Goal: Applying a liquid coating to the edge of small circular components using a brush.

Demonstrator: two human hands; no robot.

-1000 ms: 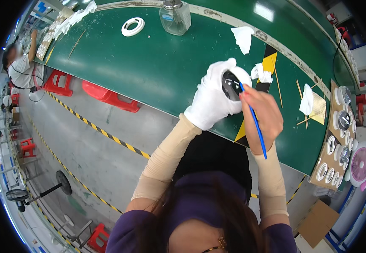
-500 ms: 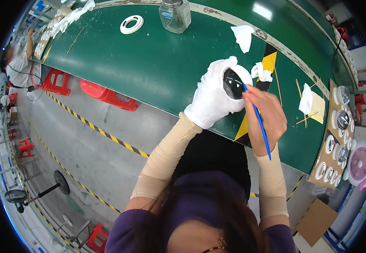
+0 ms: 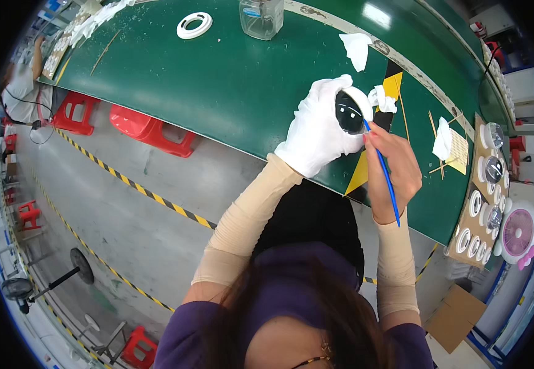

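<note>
Wrapped in a white glove, my left hand grips a white ring-shaped housing with a glossy dark dome in it, held above the green table. My bare right hand pinches a thin blue pen-like stick near its upper end. The stick's tip meets the right edge of the dome, by the white rim; whether it presses on the dome or the rim I cannot tell. Just beyond the housing lies a crumpled white cloth on the table's yellow and black tape.
A white ring and a glass jar stand on the green table at the back. Wooden sticks and a yellow pad lie right. A cardboard tray holds domes and rings near a pink fan. Red stools stand left.
Both hands, with the housing and the blue stick, sit slightly further right in the picture. The view has shifted a little; the stick's tip stays at the dome's edge.
</note>
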